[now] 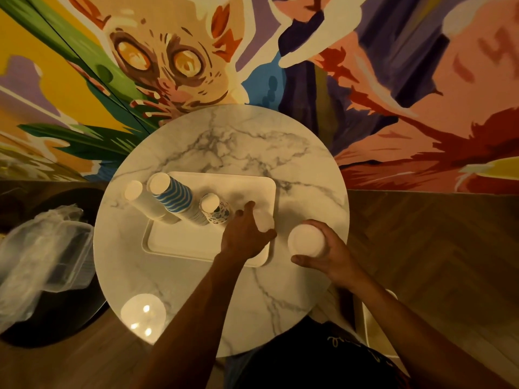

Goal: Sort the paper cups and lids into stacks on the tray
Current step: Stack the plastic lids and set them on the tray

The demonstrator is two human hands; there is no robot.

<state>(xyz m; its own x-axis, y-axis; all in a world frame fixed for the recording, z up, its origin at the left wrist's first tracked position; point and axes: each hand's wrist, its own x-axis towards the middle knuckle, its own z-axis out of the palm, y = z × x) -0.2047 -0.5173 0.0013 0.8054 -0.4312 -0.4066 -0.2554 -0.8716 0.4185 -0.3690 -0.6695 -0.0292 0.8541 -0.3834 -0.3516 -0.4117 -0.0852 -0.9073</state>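
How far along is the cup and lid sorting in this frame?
Done: three upside-down stacks stand on the tray: white cups, blue-striped cups, patterned cups. In hand: the left hand grips a white item on the tray; the right hand holds a white cup beside the tray. Left: setting both down; I cannot make out any lid stack.

Round marble table (224, 141), grey-veined, stands against a wall with a mural (168, 60) of a wide-eyed animal, green leaves and red, purple and pink shapes. Wood floor (435, 248) in herringbone pattern lies to the right. At left, a dark round seat (42, 332) carries a crumpled plastic bag (42, 254) with clear containers. Lamp glare (142, 315) marks the table's near edge. A white bin (376, 327), partly hidden, stands at lower right.
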